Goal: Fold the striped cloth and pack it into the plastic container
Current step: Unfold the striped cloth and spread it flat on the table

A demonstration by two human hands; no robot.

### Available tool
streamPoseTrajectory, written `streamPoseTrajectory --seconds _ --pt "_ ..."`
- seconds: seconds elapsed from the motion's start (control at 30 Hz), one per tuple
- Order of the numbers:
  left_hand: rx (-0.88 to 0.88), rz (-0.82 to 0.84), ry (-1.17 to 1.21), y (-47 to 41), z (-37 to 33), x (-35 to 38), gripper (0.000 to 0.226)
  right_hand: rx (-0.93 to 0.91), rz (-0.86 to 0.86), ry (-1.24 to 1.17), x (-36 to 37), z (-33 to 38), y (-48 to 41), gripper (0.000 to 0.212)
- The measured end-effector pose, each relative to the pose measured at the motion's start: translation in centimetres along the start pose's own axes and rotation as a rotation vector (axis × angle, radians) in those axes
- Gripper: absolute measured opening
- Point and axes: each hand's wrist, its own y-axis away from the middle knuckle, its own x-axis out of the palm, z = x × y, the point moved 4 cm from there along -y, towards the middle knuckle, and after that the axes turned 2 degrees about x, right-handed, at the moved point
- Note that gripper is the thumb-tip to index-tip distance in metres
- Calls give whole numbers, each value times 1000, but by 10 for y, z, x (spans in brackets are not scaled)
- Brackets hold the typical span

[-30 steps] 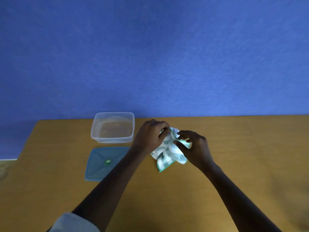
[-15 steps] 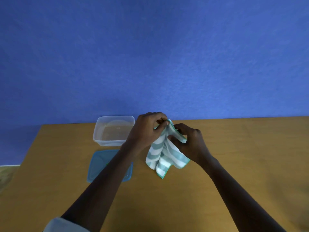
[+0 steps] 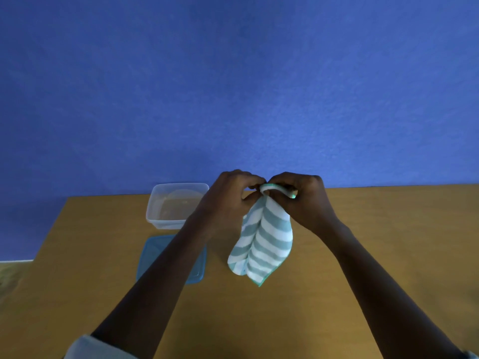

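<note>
The striped cloth, white and pale green with a green hem, hangs in loose folds above the wooden table. My left hand and my right hand pinch its top edge side by side, fingertips almost touching. The clear plastic container stands open and empty at the table's far edge, to the left of my left hand. My left forearm hides its right side.
A blue lid lies flat on the wooden table just in front of the container, partly under my left forearm. A blue wall rises behind the table. The table's left edge runs diagonally past the lid.
Both hands have lifted the cloth off the table and moved to its top edge. The cloth now hangs down, longer and more unfurled than before.
</note>
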Motion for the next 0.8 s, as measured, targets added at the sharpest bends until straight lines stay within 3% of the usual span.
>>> streamPoseTrajectory --seconds 0.17,0.3,0.43,0.6,0.8 --pt "-44 -115 61 7 7 -14 16 167 47 80 -6 -25 15 22" --pt "-91 -119 18 20 19 -27 16 268 73 32 -11 -42 29 18" --pt "-134 77 -69 27 19 -24 19 198 50 7 -20 -26 19 15" --pt "-78 179 6 19 -12 -11 53 99 71 34 -16 3 6 14" --pt "-56 68 115 8 -27 -12 24 31 29 -5 -9 19 2 20"
